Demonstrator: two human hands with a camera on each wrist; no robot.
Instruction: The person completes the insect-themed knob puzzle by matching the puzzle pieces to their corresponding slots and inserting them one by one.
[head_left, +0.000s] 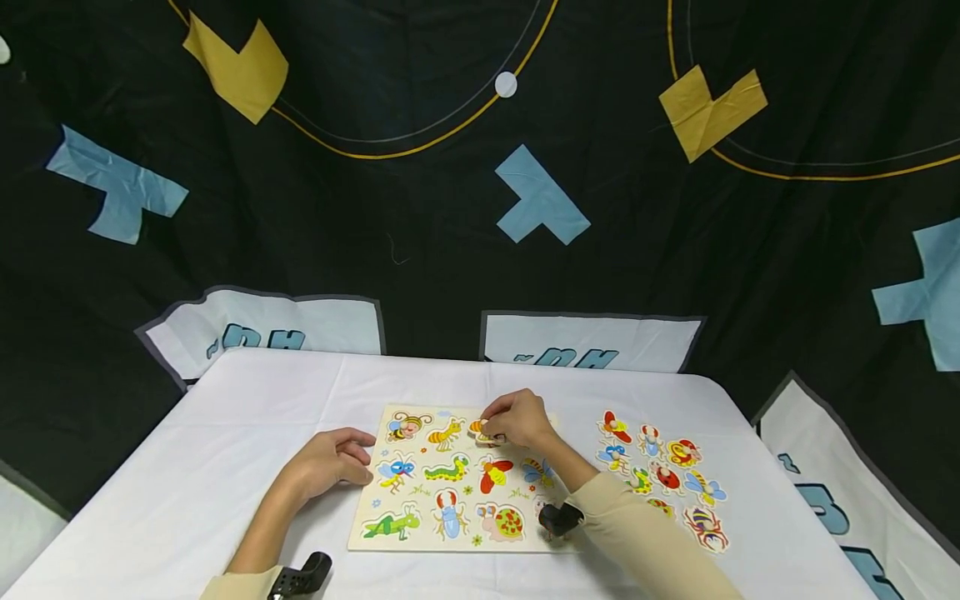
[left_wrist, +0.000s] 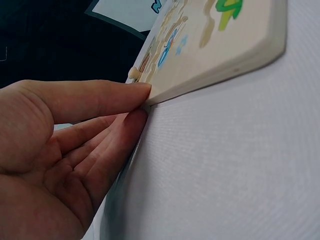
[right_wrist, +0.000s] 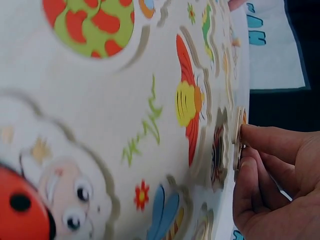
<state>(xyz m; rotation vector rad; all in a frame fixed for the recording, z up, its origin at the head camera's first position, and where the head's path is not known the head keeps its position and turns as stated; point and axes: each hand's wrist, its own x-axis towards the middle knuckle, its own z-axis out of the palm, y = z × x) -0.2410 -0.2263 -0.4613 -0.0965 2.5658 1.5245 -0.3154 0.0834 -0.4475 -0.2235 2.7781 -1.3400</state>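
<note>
A pale wooden insect puzzle board (head_left: 423,540) lies flat on the white table, its pictures set in cut-out outlines. My left hand (head_left: 330,460) rests at the board's left side; its thumb and fingertips touch the edge (left_wrist: 220,82) without wrapping round it. Over the back right part of the board, my right hand (head_left: 521,418) pinches a small wooden insect puzzle piece (right_wrist: 239,127) between thumb and fingers. That piece is tilted just above a recess with a dark striped picture (right_wrist: 218,155). The fingers hide most of its face.
Several loose insect pieces lie right of the board, among them a red ladybird (head_left: 666,477), a blue-winged bee (head_left: 705,488) and a striped spider-like piece (head_left: 705,528). A black cloth (head_left: 420,250) with taped shapes hangs behind the white table (head_left: 262,417).
</note>
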